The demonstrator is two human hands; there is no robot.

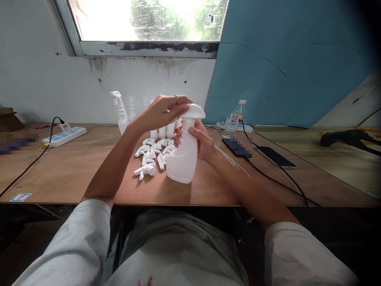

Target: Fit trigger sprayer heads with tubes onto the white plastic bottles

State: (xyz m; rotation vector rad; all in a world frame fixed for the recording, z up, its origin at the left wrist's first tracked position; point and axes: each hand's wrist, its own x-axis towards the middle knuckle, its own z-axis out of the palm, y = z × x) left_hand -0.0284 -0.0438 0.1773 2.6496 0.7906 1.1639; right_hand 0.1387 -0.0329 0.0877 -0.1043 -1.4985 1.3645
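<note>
A white spray bottle (183, 161) with a white trigger head (195, 111) on its neck is held upright, slightly tilted, in front of me. My left hand (168, 111) is closed around the trigger head from the left, thumb along its side. Round the bottle's neck and upper body, my right hand (204, 139) is wrapped from the right. Several loose white trigger heads (145, 171) lie in a pile on the table just left of the bottle. Behind my hands stand several white bottles (162, 132), partly hidden, and one finished-looking spray bottle (121, 113).
On the wooden table (74, 171) a power strip (64, 136) with a black cable lies at the left. To the right are a clear water bottle (233, 121), a dark phone (236, 147), another phone (275, 156), thin white strips (232, 159) and black cables. A window (149, 24) is above.
</note>
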